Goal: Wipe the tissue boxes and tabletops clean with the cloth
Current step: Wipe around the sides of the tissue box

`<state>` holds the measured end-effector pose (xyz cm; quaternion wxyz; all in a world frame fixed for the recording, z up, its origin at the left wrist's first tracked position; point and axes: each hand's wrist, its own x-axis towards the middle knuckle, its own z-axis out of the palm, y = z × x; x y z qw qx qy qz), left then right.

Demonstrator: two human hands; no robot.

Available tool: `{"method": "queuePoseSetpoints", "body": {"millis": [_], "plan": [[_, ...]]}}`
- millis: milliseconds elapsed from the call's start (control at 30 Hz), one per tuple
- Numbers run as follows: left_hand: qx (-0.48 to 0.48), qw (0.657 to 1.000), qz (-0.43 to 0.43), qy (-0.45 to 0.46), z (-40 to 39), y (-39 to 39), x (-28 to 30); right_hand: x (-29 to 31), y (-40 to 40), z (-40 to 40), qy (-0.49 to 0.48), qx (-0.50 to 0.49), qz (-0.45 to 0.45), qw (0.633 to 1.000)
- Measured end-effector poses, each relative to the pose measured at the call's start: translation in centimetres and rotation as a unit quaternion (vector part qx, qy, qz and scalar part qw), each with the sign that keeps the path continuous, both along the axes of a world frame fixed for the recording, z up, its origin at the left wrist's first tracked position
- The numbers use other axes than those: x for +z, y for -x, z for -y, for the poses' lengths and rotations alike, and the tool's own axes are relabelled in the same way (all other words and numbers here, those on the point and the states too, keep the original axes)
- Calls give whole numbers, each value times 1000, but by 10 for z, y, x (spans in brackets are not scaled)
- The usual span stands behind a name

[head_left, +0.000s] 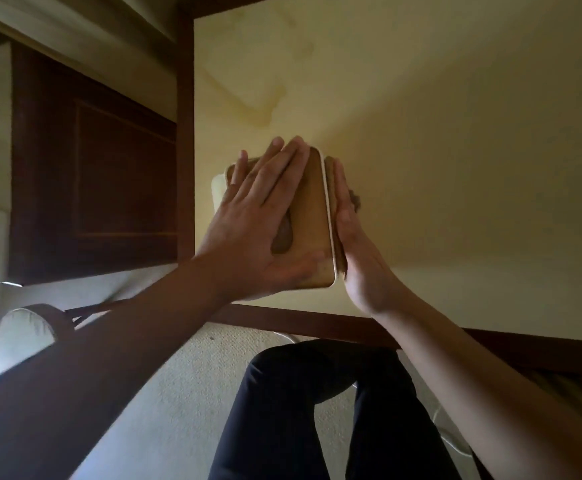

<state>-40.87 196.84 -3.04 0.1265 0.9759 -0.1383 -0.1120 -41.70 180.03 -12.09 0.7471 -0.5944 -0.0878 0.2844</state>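
A tissue box stands on the pale yellow tabletop.

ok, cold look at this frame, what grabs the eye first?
Two hands on a wooden-topped tissue box mid-frame: the left hand lies flat across its top, and the right hand presses a brown cloth to its right side. The box sits on a pale yellow tabletop, which shows a faint stain behind the box.

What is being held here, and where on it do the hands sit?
The wood-topped tissue box: left hand flat over its top, right hand against its right side, brown cloth beneath it.
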Motion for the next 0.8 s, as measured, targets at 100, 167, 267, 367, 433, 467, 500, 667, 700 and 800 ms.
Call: {"method": "queuePoseSetpoints", "body": {"millis": [100, 167, 267, 367, 433, 467, 500, 667, 700, 800], "plan": [[218, 973, 71, 25, 30, 17, 1, -1, -18, -9, 12, -16, -3, 1000], [422, 903, 48, 58, 59, 24, -3, -2, -21, -10, 26, -23, 1, 999], [556, 827, -11, 80, 78, 16, -15, -4, -18, -8, 39, -18, 14, 999], [517, 855, 29, 39, 71, 16, -21, -4, -17, -6, 36, -18, 6, 999], [450, 892, 43, 15, 58, 23, -20, -2, -14, -4, 27, -26, -15, 999], [413, 910, 43, 10, 50, 26, -18, -1, -13, -4, 18, -28, -21, 999], [372, 928, 38, 8, 40, 27, -16, 0, -10, -2, 4, -28, -24, 999], [91, 995, -10, -46, -25, 10, -8, 7, 13, 16, -12, 47, -46, 998], [32, 997, -15, -65, -36, 3, -6, 8, 20, 19, 3, 68, -37, 997], [-78, 991, -11, -105, -52, -10, -6, 8, 31, 17, 30, 90, -18, 995]]}}
